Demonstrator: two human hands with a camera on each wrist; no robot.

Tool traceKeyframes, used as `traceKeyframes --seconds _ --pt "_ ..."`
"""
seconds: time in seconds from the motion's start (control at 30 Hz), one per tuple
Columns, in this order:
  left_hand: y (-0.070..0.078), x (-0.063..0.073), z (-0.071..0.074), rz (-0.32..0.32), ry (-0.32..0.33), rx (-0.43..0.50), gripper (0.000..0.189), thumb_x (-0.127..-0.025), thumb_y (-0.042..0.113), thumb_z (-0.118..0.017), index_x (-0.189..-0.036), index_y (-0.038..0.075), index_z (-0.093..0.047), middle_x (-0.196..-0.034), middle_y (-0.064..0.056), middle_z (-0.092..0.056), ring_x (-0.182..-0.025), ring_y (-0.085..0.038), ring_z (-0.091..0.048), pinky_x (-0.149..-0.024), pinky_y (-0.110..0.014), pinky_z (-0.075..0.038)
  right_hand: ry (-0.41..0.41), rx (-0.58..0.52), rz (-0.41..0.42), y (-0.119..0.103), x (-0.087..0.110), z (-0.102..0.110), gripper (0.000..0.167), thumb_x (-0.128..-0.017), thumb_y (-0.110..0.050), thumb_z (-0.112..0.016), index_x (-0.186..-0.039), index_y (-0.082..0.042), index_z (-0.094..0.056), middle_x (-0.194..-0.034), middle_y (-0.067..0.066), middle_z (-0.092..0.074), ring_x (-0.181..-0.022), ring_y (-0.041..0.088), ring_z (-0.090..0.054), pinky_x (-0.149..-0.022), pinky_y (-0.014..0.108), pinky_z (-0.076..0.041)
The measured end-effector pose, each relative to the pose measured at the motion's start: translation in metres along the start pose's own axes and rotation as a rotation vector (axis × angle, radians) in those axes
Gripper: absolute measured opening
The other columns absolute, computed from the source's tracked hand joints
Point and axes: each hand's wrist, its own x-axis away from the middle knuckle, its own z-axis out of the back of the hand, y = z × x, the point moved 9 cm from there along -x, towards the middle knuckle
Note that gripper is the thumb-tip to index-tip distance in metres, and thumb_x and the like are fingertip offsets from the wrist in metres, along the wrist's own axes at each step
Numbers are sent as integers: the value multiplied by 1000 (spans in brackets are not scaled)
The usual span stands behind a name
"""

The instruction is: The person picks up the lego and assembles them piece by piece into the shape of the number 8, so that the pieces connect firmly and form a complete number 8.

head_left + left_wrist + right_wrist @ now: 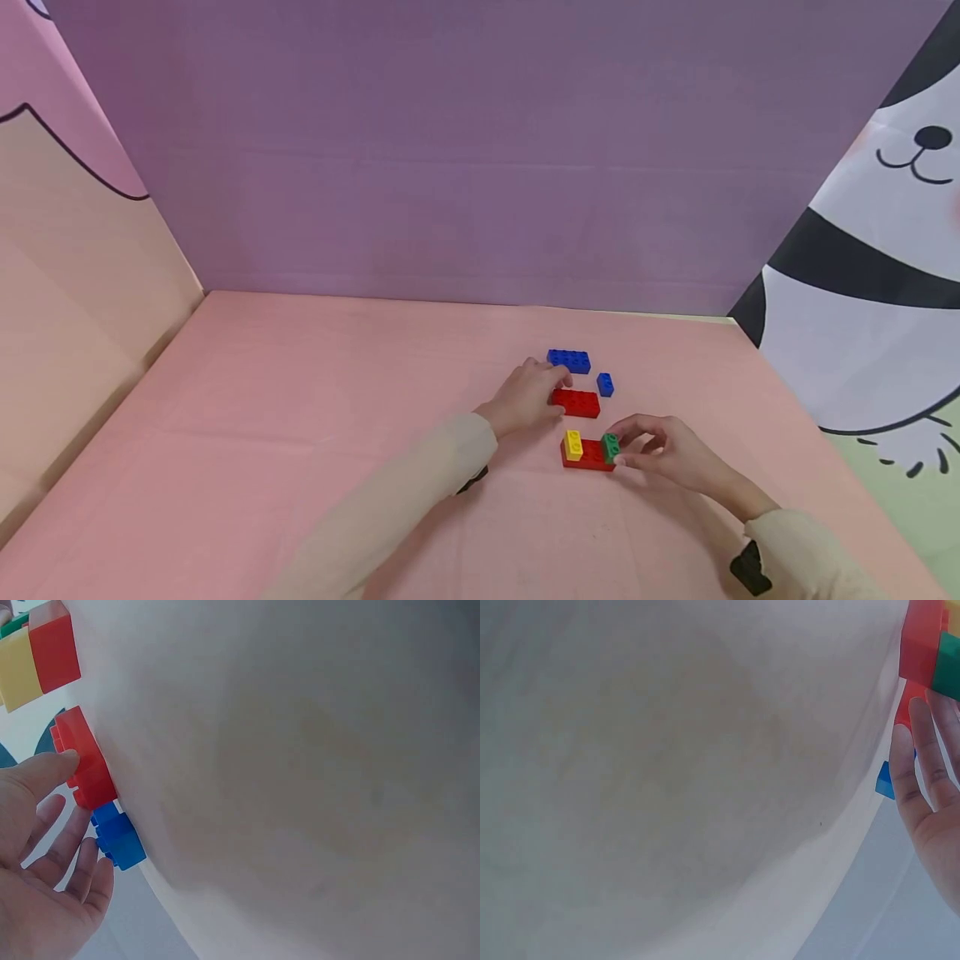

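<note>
Near the front of the group lies a red brick [591,456], with a yellow brick [573,446] on its left end and a green brick [611,448] on its right end. My right hand [672,452] pinches the green brick between thumb and fingers. Behind this stack, a second red brick [579,404] lies on the table. My left hand [525,397] grips its left end, with the thumb [56,769] on one side and a finger at the other. Palm and curled fingers show in the left wrist view; the right wrist view cuts off part of the right hand.
A long blue brick [570,362] lies just beyond my left fingers. To its right is a small blue brick [605,384]. The pink table [300,442] meets a purple wall [450,167] at the back, and a panda-printed panel [862,350] stands on the right.
</note>
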Motion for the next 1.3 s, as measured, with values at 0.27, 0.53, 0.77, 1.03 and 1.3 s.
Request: traceKeyframes --seconds 0.27,0.53,0.77,1.03,1.3 --pt "0 -2 -2 2 -2 -10 35 -79 25 -71 -111 24 -57 -100 6 -58 -98 -9 -44 -83 -19 -46 3 -9 18 -2 1 0 31 -80 -17 -70 -108 -7 -61 -98 8 -65 -87 19 -61 -69 23 -50" --pt "0 -3 -2 -10 5 -15 33 -79 24 -71 -109 23 -57 -99 6 -58 -99 -10 -45 -84 -20 -46 6 -18 22 -3 0 1 31 -79 -17 -70 -107 -6 -61 -98 8 -65 -86 19 -61 -68 23 -50" --pt "1 -2 1 -11 10 27 33 -78 23 -71 -108 23 -58 -96 7 -59 -96 -9 -45 -81 -17 -47 -6 -10 23 -3 0 1 32 -80 -16 -69 -108 -5 -60 -100 12 -65 -88 24 -60 -69 22 -50" --pt "3 -1 3 -26 -3 91 34 -78 20 -72 -110 21 -57 -99 7 -59 -91 -7 -48 -76 -14 -47 -14 -10 9 0 -1 -1 32 -80 -17 -69 -109 -7 -60 -100 9 -65 -89 21 -61 -70 23 -50" --pt "5 1 5 -23 -22 186 38 -78 15 -72 -112 21 -56 -104 5 -58 -93 -8 -54 -77 -14 -49 -20 -26 19 0 -1 -1 33 -80 -17 -70 -110 -6 -60 -101 11 -65 -89 23 -61 -70 23 -51"
